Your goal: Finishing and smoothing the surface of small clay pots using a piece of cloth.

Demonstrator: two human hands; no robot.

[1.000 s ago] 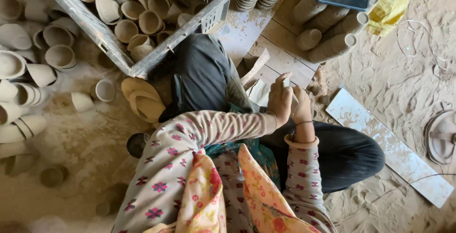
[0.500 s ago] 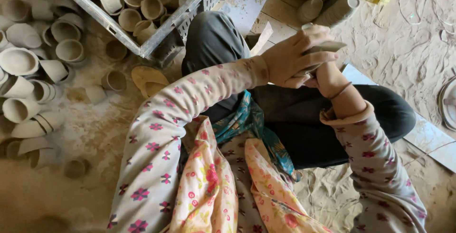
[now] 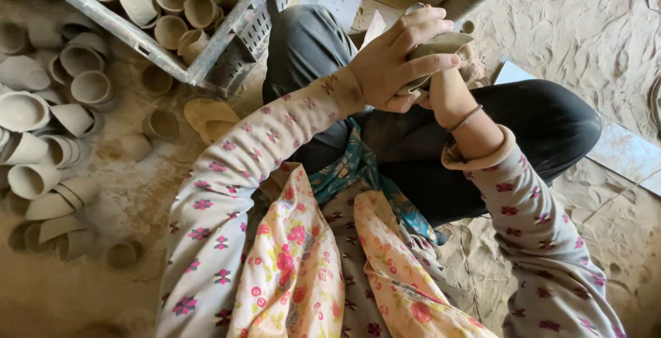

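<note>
Left hand [image 3: 396,62] wrapped around clay cup [image 3: 441,43], right hand [image 3: 463,69] mostly hidden, grip unclear

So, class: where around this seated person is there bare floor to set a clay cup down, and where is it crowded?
Bare sandy floor lies upper right, between the knee and the pale tile. More lies lower left, below the loose cups. Crowded: the crate and cups at left.

A small unfired clay cup [image 3: 441,45], grey-brown, tilted sideways; held above the lap.
</note>
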